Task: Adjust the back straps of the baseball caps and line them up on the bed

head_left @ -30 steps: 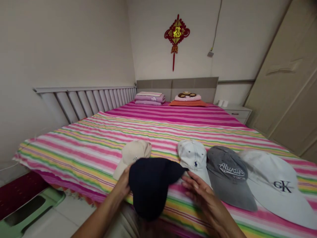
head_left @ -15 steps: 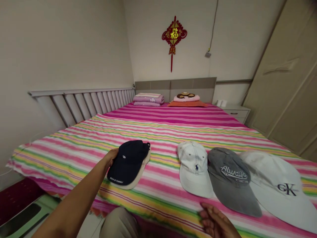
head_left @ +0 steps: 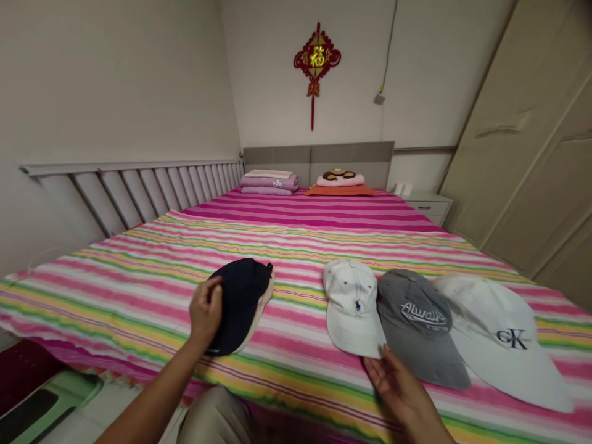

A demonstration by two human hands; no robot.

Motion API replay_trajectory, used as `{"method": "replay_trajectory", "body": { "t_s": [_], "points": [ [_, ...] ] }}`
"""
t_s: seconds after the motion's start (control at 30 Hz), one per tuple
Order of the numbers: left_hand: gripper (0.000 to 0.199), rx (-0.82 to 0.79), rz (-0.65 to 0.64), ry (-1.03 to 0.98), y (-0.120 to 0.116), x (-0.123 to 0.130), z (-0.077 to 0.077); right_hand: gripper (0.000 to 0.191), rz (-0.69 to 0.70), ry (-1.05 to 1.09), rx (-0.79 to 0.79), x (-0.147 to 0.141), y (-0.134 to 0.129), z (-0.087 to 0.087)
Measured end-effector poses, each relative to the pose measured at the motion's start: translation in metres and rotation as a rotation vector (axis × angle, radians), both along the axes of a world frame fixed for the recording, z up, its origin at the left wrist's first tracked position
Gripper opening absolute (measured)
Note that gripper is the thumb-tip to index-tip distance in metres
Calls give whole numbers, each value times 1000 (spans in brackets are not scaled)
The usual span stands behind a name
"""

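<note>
My left hand (head_left: 206,311) has its fingers curled against the left side of a navy baseball cap (head_left: 239,305). That cap lies on top of a beige cap (head_left: 261,308), hiding most of it. My right hand (head_left: 400,391) is open and holds nothing, its fingertips close to the brims of a white cap with a navy polo logo (head_left: 352,305) and a grey "Always" cap (head_left: 419,324). Beyond the grey one, overlapping it, lies a larger white cap with a navy "CK" logo (head_left: 502,339). All of them rest on a striped bedsheet (head_left: 296,246).
My beige-trousered knee (head_left: 215,419) shows at the bottom edge. Folded bedding (head_left: 269,182) and pillows (head_left: 340,190) lie at the bed's head, below a headboard. A slatted rail (head_left: 129,197) runs along the left side, wardrobe doors (head_left: 522,160) stand right, and a green stool (head_left: 50,407) sits on the floor.
Both hands held the navy cap in the air; it now lies on the beige cap, turned slightly. My right hand has let go and moved nearer me. The view has turned slightly left.
</note>
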State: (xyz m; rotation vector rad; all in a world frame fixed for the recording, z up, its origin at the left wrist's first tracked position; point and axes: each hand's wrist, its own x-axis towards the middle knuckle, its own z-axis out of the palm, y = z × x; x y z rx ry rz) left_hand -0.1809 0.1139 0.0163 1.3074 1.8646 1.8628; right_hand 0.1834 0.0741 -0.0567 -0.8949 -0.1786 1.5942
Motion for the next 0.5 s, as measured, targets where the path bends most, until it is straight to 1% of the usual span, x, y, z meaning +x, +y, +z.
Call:
{"method": "replay_trajectory", "body": {
  "t_s": [0.03,0.07,0.13,0.17,0.2,0.23,0.27,0.3,0.37,0.43,0.5],
  "points": [
    [18,-14,-177,-21,-11,19,-10,21,7,9,7,-2,4,1],
    [18,-97,-378,-104,-21,39,-20,21,18,10,13,-5,7,2],
    [29,-308,-723,-377,-39,77,-42,19,56,14,50,-12,6,5],
    [34,-409,-846,-523,-44,93,-50,18,80,19,82,-16,1,6],
    [40,-509,-906,-671,-47,106,-55,18,105,27,119,-19,-5,7],
    [48,-589,-979,-826,-47,116,-58,17,139,34,159,-22,-14,8],
    [54,-623,-1057,-961,-44,123,-57,19,177,40,193,-23,-23,8],
    [57,-609,-1115,-1070,-39,127,-53,22,219,43,220,-24,-33,6],
    [55,-489,-1192,-1208,-25,130,-40,30,328,19,248,-23,-52,2],
    [44,-386,-1201,-1260,-13,129,-25,39,420,-59,257,-18,-67,-4],
    [33,-409,-1184,-1281,-9,128,-11,47,489,-149,250,-12,-78,-8]
  ]
}}
